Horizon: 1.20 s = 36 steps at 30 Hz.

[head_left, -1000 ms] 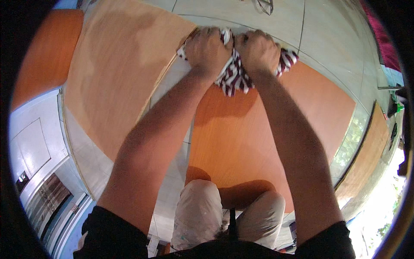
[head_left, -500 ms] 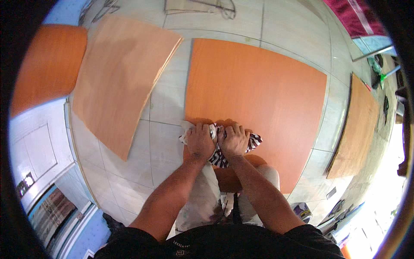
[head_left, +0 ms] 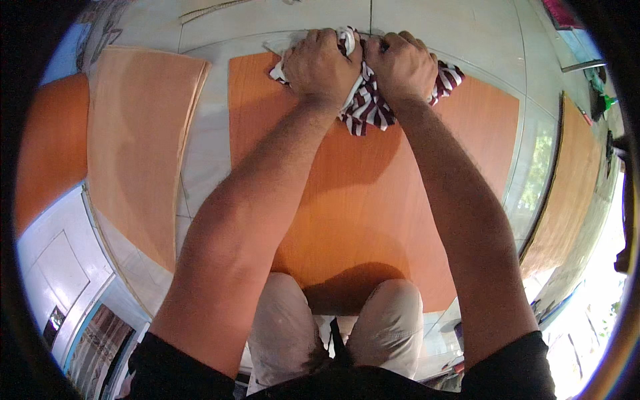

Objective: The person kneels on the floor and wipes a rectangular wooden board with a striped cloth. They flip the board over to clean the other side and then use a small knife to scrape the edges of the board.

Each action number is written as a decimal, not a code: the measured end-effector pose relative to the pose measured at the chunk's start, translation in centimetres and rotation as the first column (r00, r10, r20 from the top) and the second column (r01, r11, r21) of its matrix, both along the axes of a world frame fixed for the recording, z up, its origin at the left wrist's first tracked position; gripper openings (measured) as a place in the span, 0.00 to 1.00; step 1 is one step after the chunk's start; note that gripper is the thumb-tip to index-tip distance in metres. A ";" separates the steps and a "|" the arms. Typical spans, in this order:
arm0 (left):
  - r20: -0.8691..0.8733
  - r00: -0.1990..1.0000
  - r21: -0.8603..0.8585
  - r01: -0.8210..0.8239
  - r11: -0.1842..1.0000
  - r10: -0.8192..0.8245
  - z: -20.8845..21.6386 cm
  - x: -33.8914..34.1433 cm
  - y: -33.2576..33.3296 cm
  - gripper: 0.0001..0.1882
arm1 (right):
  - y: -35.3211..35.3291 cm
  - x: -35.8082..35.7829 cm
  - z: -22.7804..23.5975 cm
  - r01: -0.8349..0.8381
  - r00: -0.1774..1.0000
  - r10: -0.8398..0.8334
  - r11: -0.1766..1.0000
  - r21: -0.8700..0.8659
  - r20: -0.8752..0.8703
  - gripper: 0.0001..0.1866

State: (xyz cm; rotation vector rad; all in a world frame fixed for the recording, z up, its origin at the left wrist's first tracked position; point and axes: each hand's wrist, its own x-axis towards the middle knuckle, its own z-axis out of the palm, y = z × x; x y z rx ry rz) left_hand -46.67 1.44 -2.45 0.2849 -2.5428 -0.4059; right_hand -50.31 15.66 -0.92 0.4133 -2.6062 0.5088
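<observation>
A dark-red-and-white striped cloth [head_left: 367, 110] is bunched between my two hands, over the far edge of an orange wood-grain board [head_left: 353, 220] on the floor. My left hand [head_left: 323, 67] is closed on the cloth's left part, a pale fold showing by its thumb. Close beside it, my right hand [head_left: 403, 67] grips the right part, and a striped end sticks out past its fingers. Both arms reach far forward. Whether the cloth presses flat on the board there, I cannot tell; the hands hide its middle.
Lighter wood panels [head_left: 137, 147] lie on the pale tiled floor [head_left: 477, 37] to the left. Another wooden panel [head_left: 567, 180] is on the right. An orange surface [head_left: 53, 147] and a white door [head_left: 63, 267] show at far left. My knees [head_left: 387, 313] are at the board's near edge.
Both hands have travelled away from me with the cloth, from the board's near left part to its far edge. My arms have stretched out, and the view has shifted.
</observation>
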 end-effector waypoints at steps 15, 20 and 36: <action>0.567 0.824 0.105 -0.087 0.991 0.012 3.7 34.5 11.8 0.19 | 10.7 32.6 3.5 -0.017 0.830 -0.015 0.999 0.052 0.558 0.14; 0.589 0.806 0.117 -0.014 0.993 -0.058 5.4 29.0 11.6 0.18 | 10.4 27.3 5.0 -0.020 0.840 0.001 0.999 0.028 0.543 0.11; 0.116 0.993 0.061 -0.003 0.998 -0.005 2.0 0.2 16.5 0.20 | 14.8 0.3 2.0 0.120 0.952 -0.140 0.989 0.088 0.273 0.23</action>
